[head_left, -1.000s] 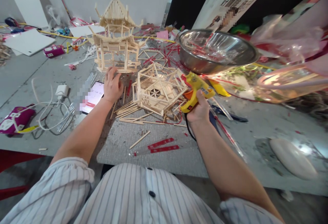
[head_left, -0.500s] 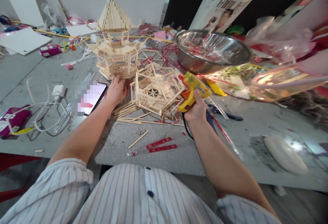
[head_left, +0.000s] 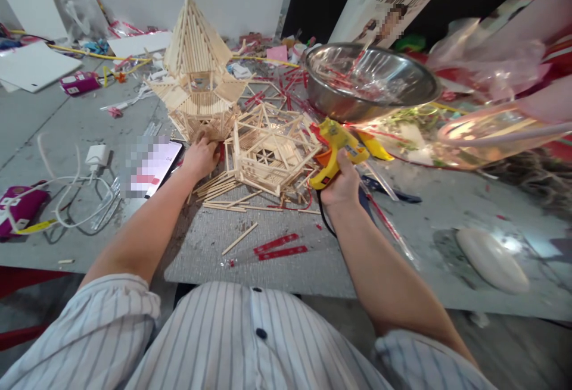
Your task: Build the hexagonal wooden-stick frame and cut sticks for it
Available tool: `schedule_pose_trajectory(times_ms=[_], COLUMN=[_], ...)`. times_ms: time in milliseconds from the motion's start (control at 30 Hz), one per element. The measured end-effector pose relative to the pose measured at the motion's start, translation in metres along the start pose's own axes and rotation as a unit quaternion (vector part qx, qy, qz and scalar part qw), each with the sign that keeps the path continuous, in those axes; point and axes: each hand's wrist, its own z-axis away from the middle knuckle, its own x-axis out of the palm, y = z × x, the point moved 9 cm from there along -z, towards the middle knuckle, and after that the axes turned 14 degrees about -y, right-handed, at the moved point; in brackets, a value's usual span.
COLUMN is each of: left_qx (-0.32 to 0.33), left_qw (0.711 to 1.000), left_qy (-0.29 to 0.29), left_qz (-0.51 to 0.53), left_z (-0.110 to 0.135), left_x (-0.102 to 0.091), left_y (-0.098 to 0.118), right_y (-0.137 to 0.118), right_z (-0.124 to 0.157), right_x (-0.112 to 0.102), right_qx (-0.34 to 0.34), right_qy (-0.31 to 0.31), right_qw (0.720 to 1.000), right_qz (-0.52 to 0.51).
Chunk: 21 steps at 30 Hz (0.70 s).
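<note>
The left hand [head_left: 202, 156] is holding the light, easy-to-break stick tower [head_left: 196, 74] by its bottom edge, the safest spot. The right hand's [head_left: 342, 184] grip is wrapping the yellow glue gun [head_left: 337, 152].

Craft workshop: glue gun [head_left: 339, 152], stick models [head_left: 268, 149]

Bright even indoor light, soft shadows, glare on the steel bowl [head_left: 339, 106] beyond the grip of the right hand [head_left: 341, 185], wide-angle bending at edges, blurred plastic further right.
</note>
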Motion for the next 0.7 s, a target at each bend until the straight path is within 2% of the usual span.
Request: schedule_pose_trajectory(times_ms=[100, 333, 467, 600, 700], left_qx=[0.008, 0.040, -0.029, -0.091, -0.051], left_qw=[1.000, 0.997, 0.997, 0.992, 0.996], left_qy=[0.017, 0.072, 0.065, 0.077, 0.048], left_qz=[-0.019, 0.001, 0.009, 0.041, 0.047], left_z=[0.002, 0.010, 0.030, 0.066, 0.085], left_x=[-0.009, -0.042, -0.056, -0.055, -0.041], left_y=[0.003, 0.016, 0.012, 0.010, 0.027], right_y=[-0.004, -0.025, -0.046, -0.068, -0.081], right_z=[-0.001, -0.003, -0.005, -0.007, -0.004], right_x=[0.004, 0.009, 0.014, 0.026, 0.035], right_qx=[0.002, -0.011, -0.044, -0.055, -0.059], right_qy=[-0.012, -0.025, -0.042, -0.076, -0.086], right_qw=[1.000, 0.999, 0.997, 0.994, 0.990], right_qz=[0.000, 0.034, 0.042, 0.056, 0.089])
